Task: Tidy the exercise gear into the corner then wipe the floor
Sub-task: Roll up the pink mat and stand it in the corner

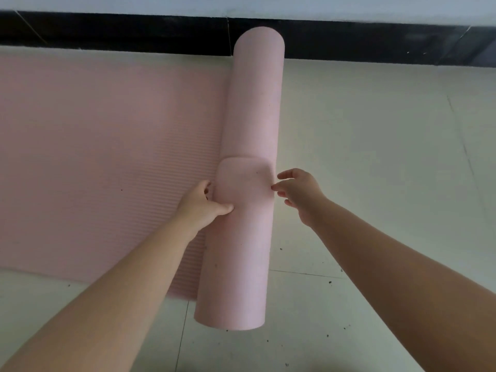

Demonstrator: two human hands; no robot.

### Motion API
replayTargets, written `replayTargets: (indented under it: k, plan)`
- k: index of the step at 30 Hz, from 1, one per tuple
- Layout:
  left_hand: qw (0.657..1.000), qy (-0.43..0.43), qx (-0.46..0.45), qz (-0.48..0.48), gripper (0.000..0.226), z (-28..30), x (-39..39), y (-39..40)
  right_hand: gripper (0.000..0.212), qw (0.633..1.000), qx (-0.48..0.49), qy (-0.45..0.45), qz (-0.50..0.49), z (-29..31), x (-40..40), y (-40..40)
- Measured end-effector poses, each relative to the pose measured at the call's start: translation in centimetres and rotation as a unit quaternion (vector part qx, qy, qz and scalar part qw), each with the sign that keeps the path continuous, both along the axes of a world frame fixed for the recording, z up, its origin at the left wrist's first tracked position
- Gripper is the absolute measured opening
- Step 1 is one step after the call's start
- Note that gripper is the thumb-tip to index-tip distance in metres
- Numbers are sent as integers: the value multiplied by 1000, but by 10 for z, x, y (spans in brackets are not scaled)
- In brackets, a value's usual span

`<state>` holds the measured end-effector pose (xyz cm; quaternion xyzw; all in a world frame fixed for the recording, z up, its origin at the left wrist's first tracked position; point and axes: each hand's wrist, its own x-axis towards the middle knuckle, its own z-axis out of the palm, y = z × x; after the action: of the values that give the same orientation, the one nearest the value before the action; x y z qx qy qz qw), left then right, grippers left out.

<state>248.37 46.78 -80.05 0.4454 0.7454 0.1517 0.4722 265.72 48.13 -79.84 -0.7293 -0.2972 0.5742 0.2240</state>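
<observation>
The left hand (204, 202) gripped the left side of the rolled part of the pink exercise mat (249, 183), thumb laid across the top of the roll and fingers curled down toward the seam where the roll met the flat part. The right hand (298, 191) was at the roll's right side, fingers loosely bent, their tips at or just short of the foam; whether they touched could not be told, and it held nothing. A smaller pink pad (243, 178) with rounded corners lay wrapped over the top of the roll between the two hands. The roll ran from near the black skirting (134, 33) at the far edge of the tiled floor (375, 157) toward the person, with the unrolled length still spread flat to its left.

This looked like the tidying step, with the mat only partly rolled. The next move probably called for both hands pressing evenly and turning the roll leftward, keeping the ends square. Dark specks dotted the floor, so wiping was yet to come.
</observation>
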Motion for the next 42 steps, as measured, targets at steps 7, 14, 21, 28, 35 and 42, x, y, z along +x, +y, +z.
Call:
replayTargets:
  k: [7, 14, 21, 28, 35, 42]
  plan:
    - [969, 219, 85, -76, 27, 2, -7, -7, 36, 997, 33, -25, 65, -11, -30, 16]
    - [989, 99, -53, -99, 75, 10, -37, -17, 44, 982, 39, 44, 178, 6, -42, 21]
    - [972, 190, -43, -135, 104, 18, -33, -33, 60, 955, 74, -24, 285, 13, -52, 11]
    - [899, 313, -14, -307, 102, 21, -60, -15, 51, 928, 102, -133, 333, 7, -91, 0]
    - [797, 330, -21, -506, 107, 25, -120, 38, 53, 964, 100, -93, 230, 3, -133, 1]
    - [705, 314, 258, -581, 38, 25, -141, 93, 44, 962, 94, -198, 165, 12, -162, 6]
